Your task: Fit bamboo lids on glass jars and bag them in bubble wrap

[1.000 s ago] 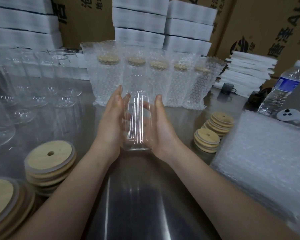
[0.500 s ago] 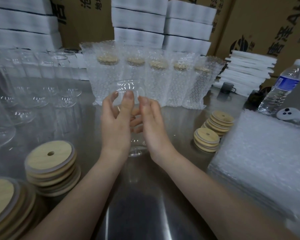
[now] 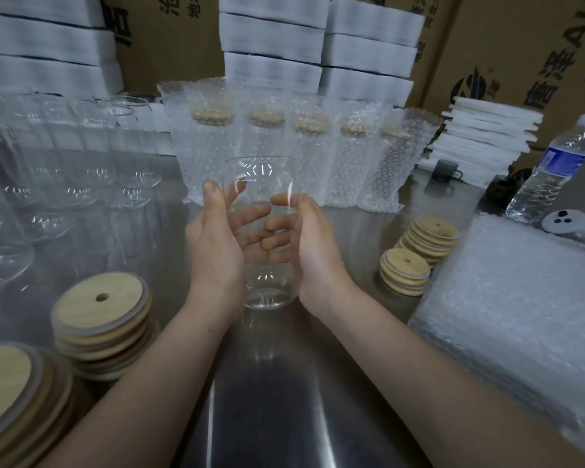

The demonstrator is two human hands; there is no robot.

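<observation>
A clear glass jar with no lid stands upright at the middle of the steel table, held between both hands. My left hand wraps its left side, fingers showing through the glass. My right hand wraps the right side, thumb on the near wall. Bamboo lids with a straw hole lie in stacks at the near left and at the right. A pile of bubble wrap bags lies at the right.
Several lidded jars in bubble wrap stand in a row behind the held jar. Bare glass jars crowd the left. White foam blocks, cardboard boxes, foam sheets, a water bottle and a small dark cup stand behind and right.
The jar has been turned between my hands and lifted slightly. My fingers went from lying flat on its sides to curling round it.
</observation>
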